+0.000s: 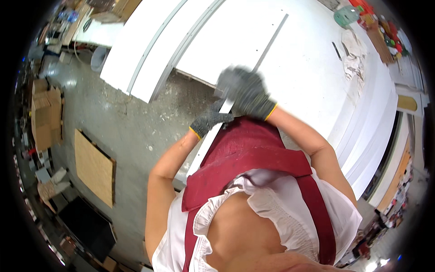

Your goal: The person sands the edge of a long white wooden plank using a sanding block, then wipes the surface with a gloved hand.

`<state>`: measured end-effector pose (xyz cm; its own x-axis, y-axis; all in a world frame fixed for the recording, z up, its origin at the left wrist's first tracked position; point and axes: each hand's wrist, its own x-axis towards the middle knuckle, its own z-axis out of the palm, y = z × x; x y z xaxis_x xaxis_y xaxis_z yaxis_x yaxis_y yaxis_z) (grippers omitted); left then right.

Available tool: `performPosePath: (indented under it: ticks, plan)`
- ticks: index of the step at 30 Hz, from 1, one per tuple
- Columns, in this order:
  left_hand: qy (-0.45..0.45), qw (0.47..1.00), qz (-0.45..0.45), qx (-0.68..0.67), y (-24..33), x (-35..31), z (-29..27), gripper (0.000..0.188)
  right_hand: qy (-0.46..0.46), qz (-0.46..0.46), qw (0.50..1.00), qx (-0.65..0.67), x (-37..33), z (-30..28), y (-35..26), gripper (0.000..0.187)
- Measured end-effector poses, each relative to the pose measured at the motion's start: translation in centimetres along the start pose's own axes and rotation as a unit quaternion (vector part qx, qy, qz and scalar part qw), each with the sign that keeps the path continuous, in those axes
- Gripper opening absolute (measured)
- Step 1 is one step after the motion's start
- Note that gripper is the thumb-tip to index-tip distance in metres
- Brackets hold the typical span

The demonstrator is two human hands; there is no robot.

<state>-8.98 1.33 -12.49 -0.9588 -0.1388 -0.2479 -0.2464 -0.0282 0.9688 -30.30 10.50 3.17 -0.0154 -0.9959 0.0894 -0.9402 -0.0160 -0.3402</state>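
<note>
A long, narrow white strip (209, 144) runs from beside my apron up to the edge of the white table (312, 68). My left hand (211, 119), in a dark grey knitted glove with a yellow cuff, is closed around this strip. Just above it, my right hand (244, 90), gloved the same way, lies over the strip's upper part. Motion smears its fingers, and what they hold is hidden. Beyond that hand a thin grey strip (272, 41) continues across the table; whether both are one piece I cannot tell.
White panels with grey metal rails (183, 45) jut out at the upper left. On the table lie a crumpled white cloth (352, 54), a dark thin tool (336, 51) and a green-tinted plastic bottle (348, 16). A wooden board (94, 167) and cardboard boxes (46, 115) stand on the floor leftward.
</note>
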Motion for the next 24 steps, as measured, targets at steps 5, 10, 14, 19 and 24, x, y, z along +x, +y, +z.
performPosePath:
  ticks: [5, 10, 14, 19, 24]
  plan:
    - [-0.031, 0.95, -0.204, -0.236, 6.8, -6.6, -0.7, 0.077, 0.061, -0.032, 0.995, 0.077, -0.9, 0.5, 2.7, 0.035]
    - [-0.012, 0.949, -0.238, -0.206, 6.4, -12.2, -0.4, 0.079, 0.194, 0.306, 0.921, -0.141, -1.3, -3.7, 22.2, 0.03]
    - [0.037, 0.966, -0.235, -0.102, 6.3, -12.6, -1.6, 0.091, 0.218, 0.333, 0.899, -0.184, -7.9, -3.4, 27.5, 0.039]
    - [0.123, 0.969, -0.211, 0.042, 10.6, -10.7, -5.7, 0.094, 0.16, 0.451, 0.848, -0.228, -11.3, 1.1, 19.9, 0.059]
    - [0.205, 0.914, -0.042, 0.349, 15.3, -1.6, -12.5, 0.108, 0.169, 0.463, 0.84, -0.226, -10.6, 1.3, 18.2, 0.063]
